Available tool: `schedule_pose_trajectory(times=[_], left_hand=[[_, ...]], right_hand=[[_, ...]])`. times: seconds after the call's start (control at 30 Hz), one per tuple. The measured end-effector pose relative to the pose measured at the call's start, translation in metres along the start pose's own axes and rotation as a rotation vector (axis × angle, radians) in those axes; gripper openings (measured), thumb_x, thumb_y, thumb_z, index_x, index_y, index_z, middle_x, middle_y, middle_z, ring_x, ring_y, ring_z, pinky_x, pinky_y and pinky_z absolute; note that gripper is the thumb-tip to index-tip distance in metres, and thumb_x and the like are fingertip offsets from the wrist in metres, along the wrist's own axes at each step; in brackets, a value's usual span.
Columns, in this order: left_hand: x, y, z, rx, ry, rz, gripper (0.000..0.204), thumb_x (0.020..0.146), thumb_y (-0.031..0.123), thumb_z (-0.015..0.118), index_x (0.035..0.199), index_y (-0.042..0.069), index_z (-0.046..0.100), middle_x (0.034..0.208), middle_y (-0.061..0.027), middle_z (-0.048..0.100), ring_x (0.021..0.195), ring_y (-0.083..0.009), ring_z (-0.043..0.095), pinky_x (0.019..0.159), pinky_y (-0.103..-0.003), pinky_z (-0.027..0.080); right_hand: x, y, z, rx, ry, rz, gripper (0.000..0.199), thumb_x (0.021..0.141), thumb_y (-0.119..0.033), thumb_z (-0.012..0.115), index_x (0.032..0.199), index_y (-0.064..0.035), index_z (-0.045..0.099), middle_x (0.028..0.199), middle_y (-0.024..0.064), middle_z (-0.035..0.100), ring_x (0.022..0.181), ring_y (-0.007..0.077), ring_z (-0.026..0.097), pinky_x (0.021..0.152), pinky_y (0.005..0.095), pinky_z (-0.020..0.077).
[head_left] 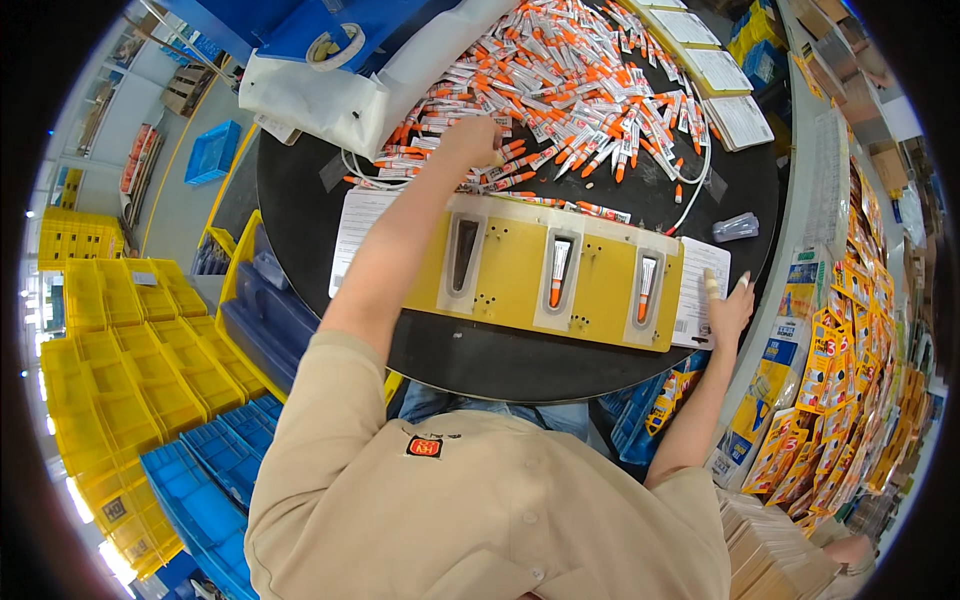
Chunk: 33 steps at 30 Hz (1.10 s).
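My left hand [473, 143] reaches to the near edge of a large pile of small white tubes with orange caps [570, 85]. Its fingers are curled together, and whatever they hold is hidden. In front of me lies a yellow fixture [505, 270] with three pale-rimmed slots. The left slot [465, 255] shows dark and without a tube; one tube [558, 272] lies in the middle slot and another tube [646, 288] in the right one. My right hand [732, 308] has thumb and fingers apart, beside a white printed card [695, 300] that sticks out from the fixture's right end.
The round black table [470, 350] also bears stacked cards [740, 122], clear plastic blisters [736, 227] and a white cable [697, 185]. A tape roll [336, 47] sits at the back left. Yellow crates [130, 340] stand left; packed orange-yellow cards [830, 370] stand right.
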<state>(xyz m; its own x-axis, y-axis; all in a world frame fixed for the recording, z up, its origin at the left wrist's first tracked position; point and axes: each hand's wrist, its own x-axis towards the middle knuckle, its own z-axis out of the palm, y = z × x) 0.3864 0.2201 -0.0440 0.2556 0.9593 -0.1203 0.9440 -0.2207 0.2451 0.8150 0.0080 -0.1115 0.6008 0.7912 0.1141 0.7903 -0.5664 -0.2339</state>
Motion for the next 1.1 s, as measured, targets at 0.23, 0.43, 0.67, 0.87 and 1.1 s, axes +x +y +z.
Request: schedule_pose_trajectory(times=[0.23,0.43,0.67,0.87,1.1], left_hand=[[-0.127,0.006,-0.029,-0.153,0.167,0.441,0.029,0.076,0.001,0.066,0.101,0.015,0.068,0.103,-0.0042,0.070,0.088,-0.0245,0.065,0.076,-0.035,0.051],[-0.196,-0.007,-0.010,-0.078,0.087,0.567,0.043,0.067,-0.004,0.066,0.105,0.016,0.068,0.136,-0.0037,0.053,0.097,-0.0271,0.062,0.081,-0.036,0.052],[-0.210,-0.084,-0.028,-0.005,0.489,-0.279,0.039,0.082,0.025,0.068,0.112,0.000,0.063,0.124,-0.0212,0.058,0.099,-0.0322,0.062,0.081,-0.041,0.052],[-0.209,-0.108,-0.055,0.273,-0.017,-0.389,0.034,0.078,0.028,0.069,0.093,-0.002,0.065,0.093,-0.0224,0.067,0.092,-0.0393,0.065,0.080,-0.046,0.053],[-0.246,-0.058,-0.107,-0.271,0.209,-0.143,0.028,0.080,0.017,0.070,0.098,-0.002,0.060,0.075,-0.0132,0.066,0.067,-0.0217,0.066,0.060,-0.036,0.051]], right_hand=[[-0.011,0.035,0.038,0.200,0.075,-0.149,0.049,0.097,-0.037,0.049,0.136,-0.0067,0.049,0.135,0.0176,0.051,0.133,0.0355,0.039,0.108,0.0506,0.0282],[-0.018,0.026,0.017,0.285,0.495,-0.368,0.029,0.091,-0.023,0.062,0.115,-0.0061,0.066,0.108,0.0190,0.063,0.097,0.0329,0.056,0.085,0.0418,0.0447],[-0.067,-0.029,-0.099,0.426,0.454,-0.157,0.027,0.092,-0.024,0.061,0.109,-0.0028,0.064,0.086,0.0181,0.060,0.080,0.0319,0.058,0.070,0.0403,0.0464],[-0.131,-0.136,-0.074,0.779,0.038,-0.300,0.028,0.095,-0.020,0.052,0.107,0.0059,0.056,0.093,0.0290,0.063,0.089,0.0431,0.062,0.076,0.0471,0.0461],[-0.155,-0.175,-0.013,0.827,-0.067,-0.159,0.032,0.096,-0.014,0.052,0.123,0.0013,0.050,0.109,0.0253,0.063,0.101,0.0418,0.061,0.085,0.0421,0.0470]])
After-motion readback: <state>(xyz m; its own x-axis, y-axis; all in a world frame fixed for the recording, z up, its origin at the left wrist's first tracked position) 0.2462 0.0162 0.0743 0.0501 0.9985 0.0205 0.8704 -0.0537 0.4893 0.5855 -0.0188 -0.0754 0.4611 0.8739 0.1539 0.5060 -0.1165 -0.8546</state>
